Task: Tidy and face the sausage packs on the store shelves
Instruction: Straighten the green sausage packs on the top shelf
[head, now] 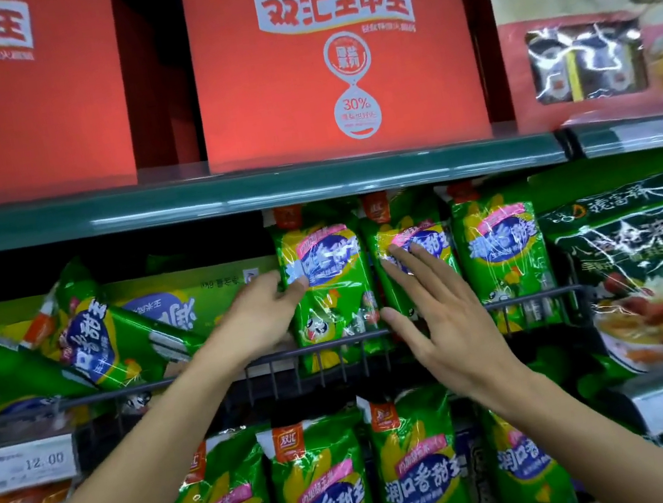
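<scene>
Nearest the camera, on the lower shelf, a row of green sausage packs point(323, 489) stands upright and faces out, with a white price label point(19, 468) reading 12.00 on the shelf edge to the left. Above them a black wire basket point(539, 297) fronts the middle shelf and holds three more upright green packs side by side. The left hand point(259, 318) reaches over the basket rail and grips the left edge of the leftmost upright pack point(326, 283), thumb across its front. The right hand point(437, 317) lies with straight, spread fingers flat against the front of the middle pack point(408, 238); the two hands are apart, one pack each. A third pack point(503, 253) stands just beside, untouched. To the left in the same basket, fallen packs point(94, 339) lie tilted and overlapping. At right sits a dark green meatball bag point(647, 264). Farthest, on the top shelf point(241, 194), stand large red cartons point(332, 53).
</scene>
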{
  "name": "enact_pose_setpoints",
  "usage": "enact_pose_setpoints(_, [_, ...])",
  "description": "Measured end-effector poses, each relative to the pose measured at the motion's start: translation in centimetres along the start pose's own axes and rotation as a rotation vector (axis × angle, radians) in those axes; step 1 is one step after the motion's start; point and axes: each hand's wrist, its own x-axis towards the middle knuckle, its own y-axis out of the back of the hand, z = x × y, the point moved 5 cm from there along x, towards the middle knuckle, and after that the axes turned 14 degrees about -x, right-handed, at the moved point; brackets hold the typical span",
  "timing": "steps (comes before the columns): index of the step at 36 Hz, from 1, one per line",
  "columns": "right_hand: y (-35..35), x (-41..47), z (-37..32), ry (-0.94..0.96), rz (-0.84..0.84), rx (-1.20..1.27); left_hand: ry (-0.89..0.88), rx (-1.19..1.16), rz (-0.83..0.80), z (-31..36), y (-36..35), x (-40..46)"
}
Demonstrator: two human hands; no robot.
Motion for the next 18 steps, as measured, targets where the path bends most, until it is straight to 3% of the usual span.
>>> enact_pose_setpoints(4, [-0.3, 0.0, -0.1, 0.034, -0.032, -0.065, -0.005, 0.117, -0.062, -0.3, -0.3, 0.0])
enact_pose_setpoints(12, [-0.5, -0.1, 1.0, 0.035, -0.050, -0.119, -0.024, 0.001, -0.006, -0.3, -1.1, 0.0])
enact_pose_setpoints(18, [-0.6, -0.3, 0.9, 0.034, -0.033, -0.119, -0.079, 0.304, 0.029, -0.1, -0.9, -0.9])
